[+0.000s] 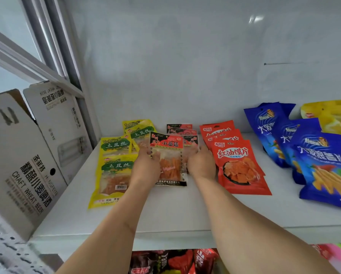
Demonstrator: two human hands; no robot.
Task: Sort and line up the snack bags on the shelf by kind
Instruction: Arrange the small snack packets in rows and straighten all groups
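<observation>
Nearest, both forearms reach in from six o'clock. The left hand (146,167) and right hand (201,165) pinch the side edges of a flat, clear-windowed red-and-black snack packet (168,162), held at the centre of the white shelf (175,210). It looks light, thin and slippery, best taken by its sealed edges. Yellow-green bags (114,169) lie at nine o'clock, red pouches (238,165) at three, glossy blue bags (321,165) beyond them.
</observation>
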